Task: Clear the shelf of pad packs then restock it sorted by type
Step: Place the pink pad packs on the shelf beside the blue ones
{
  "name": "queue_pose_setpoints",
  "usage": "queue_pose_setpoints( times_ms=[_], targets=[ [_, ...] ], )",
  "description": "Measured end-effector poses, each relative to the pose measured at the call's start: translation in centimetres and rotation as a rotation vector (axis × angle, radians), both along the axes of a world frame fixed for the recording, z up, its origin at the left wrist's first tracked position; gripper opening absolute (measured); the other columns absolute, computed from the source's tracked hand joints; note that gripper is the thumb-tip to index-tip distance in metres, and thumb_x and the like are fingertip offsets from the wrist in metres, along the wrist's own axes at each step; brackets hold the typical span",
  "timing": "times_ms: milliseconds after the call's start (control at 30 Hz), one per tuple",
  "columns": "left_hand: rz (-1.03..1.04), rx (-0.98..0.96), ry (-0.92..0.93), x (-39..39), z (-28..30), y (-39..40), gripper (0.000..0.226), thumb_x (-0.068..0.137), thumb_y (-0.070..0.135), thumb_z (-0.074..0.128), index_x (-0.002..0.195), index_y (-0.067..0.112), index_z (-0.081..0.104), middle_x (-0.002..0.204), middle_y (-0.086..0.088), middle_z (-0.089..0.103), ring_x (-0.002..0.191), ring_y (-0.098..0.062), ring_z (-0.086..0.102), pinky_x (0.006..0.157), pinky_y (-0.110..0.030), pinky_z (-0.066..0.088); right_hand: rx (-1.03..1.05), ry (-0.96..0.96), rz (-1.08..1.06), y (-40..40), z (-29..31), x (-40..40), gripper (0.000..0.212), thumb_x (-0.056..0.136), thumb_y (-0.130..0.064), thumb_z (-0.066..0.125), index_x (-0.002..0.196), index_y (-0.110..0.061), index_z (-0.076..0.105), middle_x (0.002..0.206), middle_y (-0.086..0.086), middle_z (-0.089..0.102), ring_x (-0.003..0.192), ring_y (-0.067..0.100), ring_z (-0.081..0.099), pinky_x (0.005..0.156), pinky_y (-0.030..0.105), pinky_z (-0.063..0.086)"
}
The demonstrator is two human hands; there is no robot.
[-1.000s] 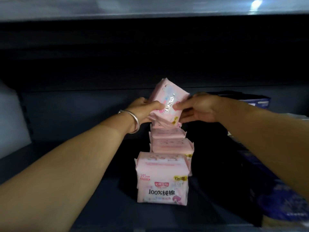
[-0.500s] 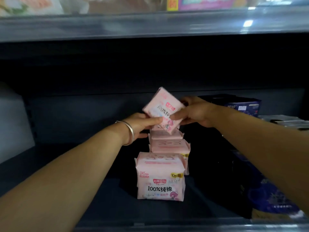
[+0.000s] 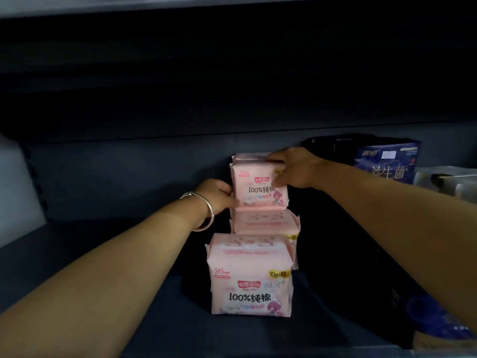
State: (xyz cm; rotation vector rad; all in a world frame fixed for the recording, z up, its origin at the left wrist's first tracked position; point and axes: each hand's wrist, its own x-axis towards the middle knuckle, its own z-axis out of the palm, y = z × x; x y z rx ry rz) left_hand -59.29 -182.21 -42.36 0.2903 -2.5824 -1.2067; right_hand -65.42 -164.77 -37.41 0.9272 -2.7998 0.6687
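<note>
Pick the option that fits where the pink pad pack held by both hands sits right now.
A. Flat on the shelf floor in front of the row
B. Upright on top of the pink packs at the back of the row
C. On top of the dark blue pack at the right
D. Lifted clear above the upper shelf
B: the held pink pack stands upright on the rear pink packs, with the left hand at its left edge and the right hand on its upper right corner.

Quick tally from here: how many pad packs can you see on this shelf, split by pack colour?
Pink packs: 3 clear, namely the held one, the middle one and the front one; a further pink edge behind the held pack is unclear.
Dark blue packs: 2, at back right and front right.
Total: 5
</note>
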Motion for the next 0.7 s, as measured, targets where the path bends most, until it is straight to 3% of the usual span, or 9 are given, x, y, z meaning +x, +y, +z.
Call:
queue_pose_setpoints(
  times_ms=[133, 367, 467, 567, 633, 700],
  targets=[
    [0.024, -0.028, -0.001, -0.8, -0.4, -0.1, 0.041, 0.078, 0.008, 0.073, 0.117, 0.001, 0.061, 0.116, -0.013, 0.065, 0.107, -0.026, 0.061, 0.1, -0.036, 0.046, 0.028, 0.061, -0.003, 0.0, 0.0, -0.1, 0.067, 0.082, -0.006, 0.067, 0.143, -0.017, 0.04, 0.142, 0.004, 0.045, 0.124, 0.02, 0.048, 0.096, 0.022, 0.04],
    [0.022, -0.036, 0.008, -0.2, -0.4, 0.1, 0.032, 0.08, 0.003, 0.07, 0.111, -0.001, 0.063, 0.106, -0.013, 0.065, 0.097, -0.023, 0.06, 0.094, -0.033, 0.047, 0.033, 0.064, -0.028, -0.1, -0.6, 0.1, 0.071, 0.083, -0.009, 0.068, 0.145, -0.019, 0.035, 0.14, 0.006, 0.045, 0.121, 0.021, 0.051, 0.095, 0.023, 0.043],
    [0.041, -0.086, 0.011, 0.5, -0.5, 0.2, 0.02, 0.08, 0.003, 0.07, 0.099, 0.001, 0.065, 0.096, -0.01, 0.06, 0.096, -0.023, 0.058, 0.095, -0.037, 0.046, 0.14, 0.12, -0.094, -0.4, -0.8, 0.7, 0.081, 0.083, -0.016, 0.068, 0.149, -0.024, 0.022, 0.152, 0.009, 0.027, 0.135, 0.029, 0.034, 0.111, 0.034, 0.033],
    [0.079, -0.188, 0.028, 2.0, -0.4, 0.3, 0.008, 0.082, 0.005, 0.067, 0.09, 0.004, 0.066, 0.093, -0.008, 0.058, 0.094, -0.022, 0.058, 0.093, -0.036, 0.046, 0.207, 0.231, -0.177, -0.4, -1.0, 2.4, 0.083, 0.085, -0.017, 0.066, 0.15, -0.028, 0.015, 0.157, 0.005, 0.012, 0.142, 0.035, 0.016, 0.113, 0.043, 0.028],
    [0.084, -0.3, 0.032, 3.6, -0.3, 0.5, 0.014, 0.085, 0.007, 0.062, 0.099, 0.005, 0.066, 0.099, -0.01, 0.062, 0.1, -0.024, 0.059, 0.093, -0.034, 0.045, 0.239, 0.325, -0.188, -0.1, -1.2, 4.1, 0.079, 0.086, -0.011, 0.062, 0.15, -0.025, 0.017, 0.157, 0.006, 0.012, 0.142, 0.034, 0.014, 0.112, 0.044, 0.026],
    [0.089, -0.423, 0.007, 5.6, -0.1, 0.7, 0.029, 0.088, 0.006, 0.058, 0.117, 0.009, 0.061, 0.118, -0.009, 0.062, 0.111, -0.025, 0.058, 0.096, -0.03, 0.044, 0.299, 0.401, -0.182, 0.4, -1.6, 6.3, 0.075, 0.086, -0.007, 0.058, 0.149, -0.022, 0.02, 0.157, 0.007, 0.013, 0.141, 0.032, 0.016, 0.111, 0.043, 0.026]
  ],
)
